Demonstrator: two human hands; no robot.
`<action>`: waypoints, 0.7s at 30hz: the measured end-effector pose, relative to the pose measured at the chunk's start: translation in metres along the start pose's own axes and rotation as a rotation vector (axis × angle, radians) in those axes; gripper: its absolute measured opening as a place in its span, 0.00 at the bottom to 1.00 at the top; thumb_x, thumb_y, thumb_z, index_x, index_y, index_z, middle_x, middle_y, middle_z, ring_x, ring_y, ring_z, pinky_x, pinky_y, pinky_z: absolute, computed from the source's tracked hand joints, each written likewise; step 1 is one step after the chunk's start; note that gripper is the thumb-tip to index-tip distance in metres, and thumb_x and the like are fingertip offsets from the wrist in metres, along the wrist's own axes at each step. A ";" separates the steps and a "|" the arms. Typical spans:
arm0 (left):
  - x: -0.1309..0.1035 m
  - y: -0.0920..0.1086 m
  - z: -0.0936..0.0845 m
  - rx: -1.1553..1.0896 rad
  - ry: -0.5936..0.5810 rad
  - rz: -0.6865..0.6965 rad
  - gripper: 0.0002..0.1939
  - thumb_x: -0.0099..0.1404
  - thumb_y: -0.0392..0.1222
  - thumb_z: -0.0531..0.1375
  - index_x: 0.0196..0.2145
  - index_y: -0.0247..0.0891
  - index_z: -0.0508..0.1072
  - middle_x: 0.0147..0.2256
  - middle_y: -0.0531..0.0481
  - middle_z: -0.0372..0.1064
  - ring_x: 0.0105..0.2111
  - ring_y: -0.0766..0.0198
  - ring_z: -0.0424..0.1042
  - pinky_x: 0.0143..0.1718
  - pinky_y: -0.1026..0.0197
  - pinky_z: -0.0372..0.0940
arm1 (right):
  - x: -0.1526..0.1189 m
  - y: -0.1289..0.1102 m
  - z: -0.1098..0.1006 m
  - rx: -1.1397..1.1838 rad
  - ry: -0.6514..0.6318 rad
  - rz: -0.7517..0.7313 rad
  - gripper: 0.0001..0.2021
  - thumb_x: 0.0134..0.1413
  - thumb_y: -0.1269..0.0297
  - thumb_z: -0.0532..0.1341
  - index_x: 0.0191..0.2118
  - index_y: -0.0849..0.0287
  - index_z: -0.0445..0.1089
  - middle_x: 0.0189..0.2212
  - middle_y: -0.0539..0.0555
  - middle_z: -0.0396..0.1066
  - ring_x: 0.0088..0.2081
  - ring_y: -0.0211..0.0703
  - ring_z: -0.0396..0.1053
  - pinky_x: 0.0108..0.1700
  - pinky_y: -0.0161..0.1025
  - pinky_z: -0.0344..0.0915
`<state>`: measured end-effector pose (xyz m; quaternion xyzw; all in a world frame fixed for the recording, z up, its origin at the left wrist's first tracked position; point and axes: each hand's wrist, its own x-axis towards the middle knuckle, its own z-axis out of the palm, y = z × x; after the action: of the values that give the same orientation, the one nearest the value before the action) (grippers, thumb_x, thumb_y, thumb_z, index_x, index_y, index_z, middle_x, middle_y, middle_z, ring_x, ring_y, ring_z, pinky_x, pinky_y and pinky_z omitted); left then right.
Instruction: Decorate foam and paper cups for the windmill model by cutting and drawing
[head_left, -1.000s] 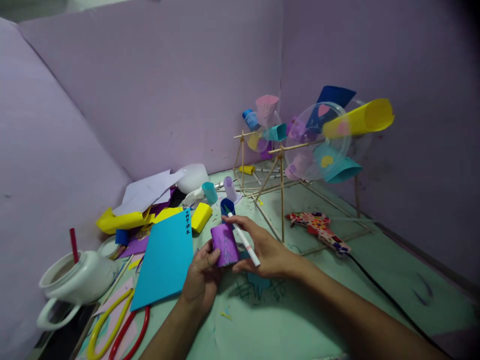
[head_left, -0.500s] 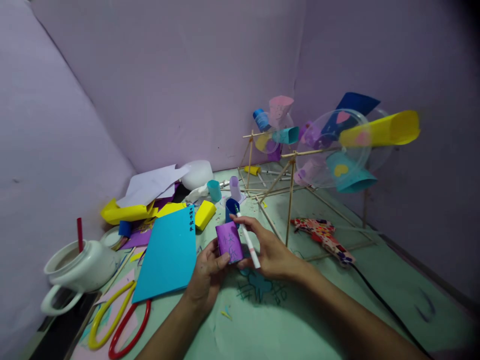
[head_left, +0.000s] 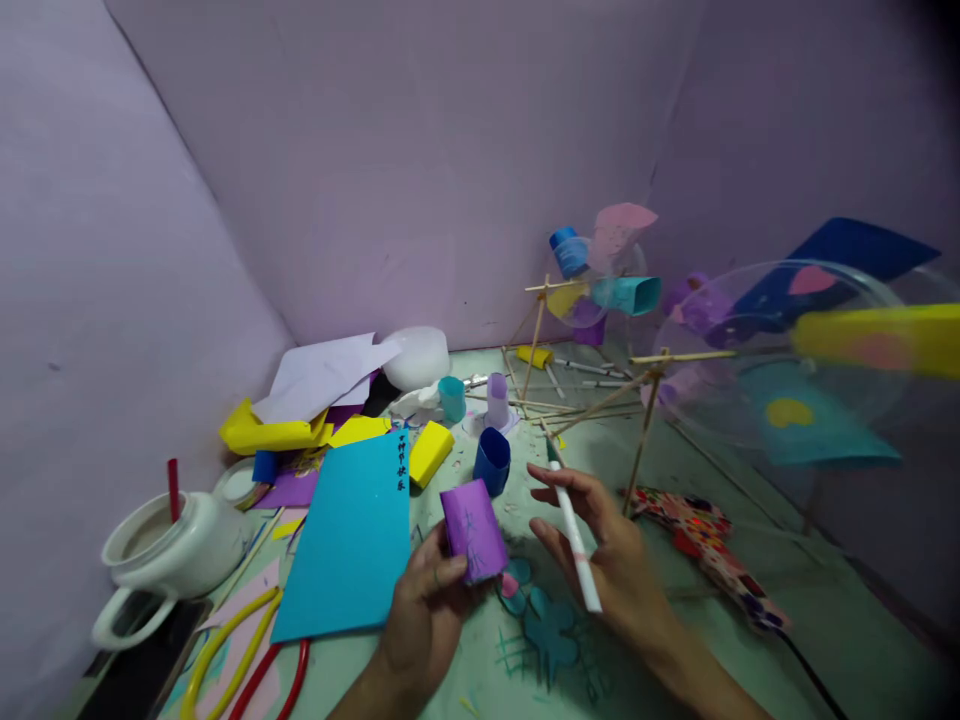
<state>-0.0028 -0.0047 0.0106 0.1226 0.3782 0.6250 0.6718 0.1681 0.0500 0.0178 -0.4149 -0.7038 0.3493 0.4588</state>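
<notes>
1. Since the earlier frame, the right hand [head_left: 611, 540] has drawn away to the right from the purple paper tube [head_left: 474, 530], taking the white marker [head_left: 576, 550] with it; the view has shifted too.
2. Its grip holds the marker between thumb and fingers, the dark green tip pointing to the far side, well apart from the tube.
3. On the left, the other grip, the left hand [head_left: 431, 600], grasps the purple tube, thumb across its near left part. The tube is tilted, dark written strokes facing the camera, above the near middle of the bench [head_left: 525, 700].
4. Just beyond the tube stands a dark blue paper tube [head_left: 491, 462]; a yellow paper tube [head_left: 430, 453] lies to its left.
5. Left of the left hand lies a blue card [head_left: 349, 545] with black characters near its far right edge.
6. Between the hands, at the near side, is a teal flower shape [head_left: 551, 625] with drawn lines around it.
7. Far right, a clear wheel [head_left: 817, 390] carries coloured paper pieces on a stick frame; a patterned glue gun [head_left: 705, 540] lies beyond the right hand.
8. A white teapot [head_left: 180, 548] sits on the left.
</notes>
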 end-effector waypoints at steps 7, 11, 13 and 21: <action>0.009 -0.010 -0.014 -0.071 -0.039 -0.045 0.28 0.41 0.36 0.66 0.44 0.34 0.76 0.41 0.38 0.75 0.39 0.49 0.72 0.39 0.51 0.66 | -0.006 0.020 -0.005 -0.254 0.034 -0.058 0.13 0.55 0.62 0.58 0.47 0.49 0.66 0.42 0.56 0.75 0.41 0.53 0.75 0.40 0.47 0.72; 0.008 -0.005 -0.009 -0.094 -0.040 -0.026 0.25 0.41 0.35 0.67 0.42 0.36 0.77 0.37 0.43 0.76 0.38 0.53 0.72 0.39 0.56 0.65 | -0.010 0.041 -0.004 -0.327 -0.069 -0.050 0.16 0.52 0.63 0.59 0.48 0.49 0.68 0.41 0.57 0.75 0.41 0.58 0.74 0.37 0.49 0.73; 0.006 -0.002 -0.006 -0.096 -0.039 -0.016 0.25 0.42 0.34 0.66 0.42 0.37 0.77 0.38 0.43 0.76 0.40 0.54 0.72 0.41 0.57 0.65 | -0.010 0.044 -0.001 -0.346 -0.107 -0.059 0.19 0.51 0.65 0.59 0.51 0.51 0.66 0.41 0.59 0.74 0.40 0.58 0.74 0.36 0.50 0.73; 0.005 -0.004 -0.007 -0.022 -0.006 0.023 0.26 0.46 0.31 0.63 0.46 0.34 0.73 0.44 0.41 0.74 0.43 0.52 0.71 0.45 0.52 0.64 | 0.002 0.022 0.006 -0.444 -0.065 -0.091 0.20 0.50 0.71 0.51 0.49 0.59 0.70 0.35 0.60 0.77 0.34 0.52 0.75 0.34 0.47 0.73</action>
<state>-0.0044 -0.0028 0.0013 0.1214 0.3680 0.6364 0.6669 0.1673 0.0602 -0.0025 -0.4620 -0.7958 0.1779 0.3487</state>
